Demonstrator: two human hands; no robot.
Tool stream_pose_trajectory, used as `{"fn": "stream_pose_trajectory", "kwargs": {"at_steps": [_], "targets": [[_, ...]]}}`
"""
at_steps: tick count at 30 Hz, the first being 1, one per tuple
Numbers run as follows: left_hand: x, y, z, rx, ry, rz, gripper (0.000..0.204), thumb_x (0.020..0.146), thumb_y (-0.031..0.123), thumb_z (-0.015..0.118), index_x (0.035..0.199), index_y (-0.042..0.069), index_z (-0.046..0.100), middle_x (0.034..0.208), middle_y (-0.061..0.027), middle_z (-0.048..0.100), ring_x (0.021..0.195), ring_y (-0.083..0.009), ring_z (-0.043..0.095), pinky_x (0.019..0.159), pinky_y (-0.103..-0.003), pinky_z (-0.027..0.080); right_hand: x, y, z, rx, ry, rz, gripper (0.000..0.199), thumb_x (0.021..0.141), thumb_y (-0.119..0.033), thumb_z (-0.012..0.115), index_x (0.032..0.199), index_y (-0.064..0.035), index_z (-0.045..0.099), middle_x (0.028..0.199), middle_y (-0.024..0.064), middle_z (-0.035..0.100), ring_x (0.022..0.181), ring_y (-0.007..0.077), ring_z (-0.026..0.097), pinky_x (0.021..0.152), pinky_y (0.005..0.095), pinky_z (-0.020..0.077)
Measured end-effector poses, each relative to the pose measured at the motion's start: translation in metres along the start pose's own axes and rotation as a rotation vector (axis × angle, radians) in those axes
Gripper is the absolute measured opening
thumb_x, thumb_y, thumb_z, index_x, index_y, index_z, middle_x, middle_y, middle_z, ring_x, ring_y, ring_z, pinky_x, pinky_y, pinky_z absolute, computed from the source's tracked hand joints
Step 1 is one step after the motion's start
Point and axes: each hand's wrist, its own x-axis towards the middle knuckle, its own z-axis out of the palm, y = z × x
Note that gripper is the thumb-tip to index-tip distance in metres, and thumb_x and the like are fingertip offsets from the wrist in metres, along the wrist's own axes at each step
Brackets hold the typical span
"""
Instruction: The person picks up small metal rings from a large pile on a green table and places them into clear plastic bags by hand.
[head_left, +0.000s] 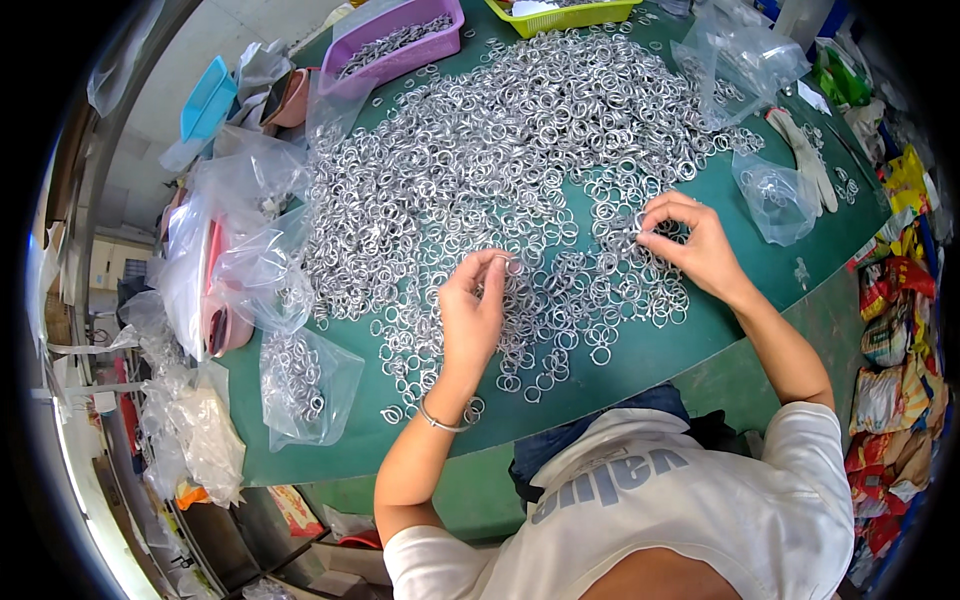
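Closest to us is our white shirt [700, 510], and just past it is the near edge of the green table [655, 350]. We wear a thin bracelet [437, 422] on the left wrist. Beside that arm, a clear bag [340, 390] with rings inside lies on the table. Our left hand [472, 303] pinches a small silver ring [514, 266] between thumb and finger, over the loose rings [545, 325]. A bit farther off, our right hand [697, 245] has its thumb and finger tips close together by more rings; we cannot tell if one is between them. To its right are a small clear bag [775, 205] and, past that, a pale glove [806, 165]. Beyond both hands spreads the big pile of rings [520, 115]. At the far side sit a purple basket [415, 58] with little gray things in it and a yellow-green basket [565, 18].
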Motion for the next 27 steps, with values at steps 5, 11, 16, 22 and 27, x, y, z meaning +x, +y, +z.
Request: {"fn": "stream_pose_trajectory", "kwargs": {"at_steps": [5, 11, 16, 22, 27], "targets": [[0.002, -0.011, -0.007, 0.146, 0.05, 0.189, 0.013, 0.086, 0.0, 0.052, 0.094, -0.001, 0.062, 0.083, -0.0105, 0.063, 0.076, -0.0165, 0.061, 0.07, -0.027, 0.046, -0.005, -0.001, -0.005, -0.021, 0.121, -0.063, 0.01, 0.074, -0.002, 0.068, 0.083, -0.0007, 0.066, 0.088, 0.0079, 0.061, 0.085, 0.0194, 0.058, 0.078, 0.0299, 0.0444], [-0.001, -0.016, -0.005, 0.489, 0.028, 0.397, 0.019, 0.079, -0.004, 0.055, 0.096, 0.001, 0.061, 0.096, -0.0136, 0.06, 0.089, -0.0286, 0.058, 0.081, -0.032, 0.045, -0.009, 0.012, -0.012, 0.282, 0.136, 0.161, 0.014, 0.083, 0.002, 0.059, 0.097, 0.0024, 0.059, 0.093, 0.0045, 0.058, 0.087, 0.0113, 0.053, 0.077, 0.0228, 0.0412], [-0.014, -0.003, 0.016, 0.726, -0.135, 0.43, 0.028, 0.078, 0.019, 0.067, 0.1, 0.003, 0.059, 0.106, -0.0095, 0.05, 0.105, -0.0282, 0.046, 0.097, -0.057, 0.026, -0.011, 0.012, -0.02, 0.749, 0.058, 0.426, 0.021, 0.089, -0.006, 0.053, 0.108, 0.0043, 0.056, 0.092, 0.0102, 0.061, 0.09, 0.0186, 0.062, 0.086, 0.0324, 0.0496], [-0.015, -0.012, 0.026, 0.71, -0.171, 0.388, 0.017, 0.077, 0.005, 0.065, 0.092, 0.003, 0.059, 0.096, -0.0074, 0.056, 0.097, -0.026, 0.052, 0.098, -0.049, 0.027, -0.014, 0.017, -0.016, 0.861, -0.01, 0.524, 0.02, 0.088, -0.005, 0.053, 0.105, 0.0043, 0.057, 0.095, 0.0095, 0.062, 0.091, 0.0191, 0.062, 0.084, 0.0314, 0.0496], [-0.008, -0.008, 0.026, 0.282, 0.03, 0.332, 0.012, 0.085, 0.002, 0.056, 0.097, -0.001, 0.055, 0.095, -0.0116, 0.062, 0.088, -0.023, 0.061, 0.085, -0.035, 0.042, -0.013, 0.019, -0.014, 0.58, 0.043, 0.38, 0.016, 0.089, -0.007, 0.052, 0.102, 0.002, 0.055, 0.095, 0.0081, 0.063, 0.085, 0.0132, 0.061, 0.075, 0.0257, 0.0473]]}}
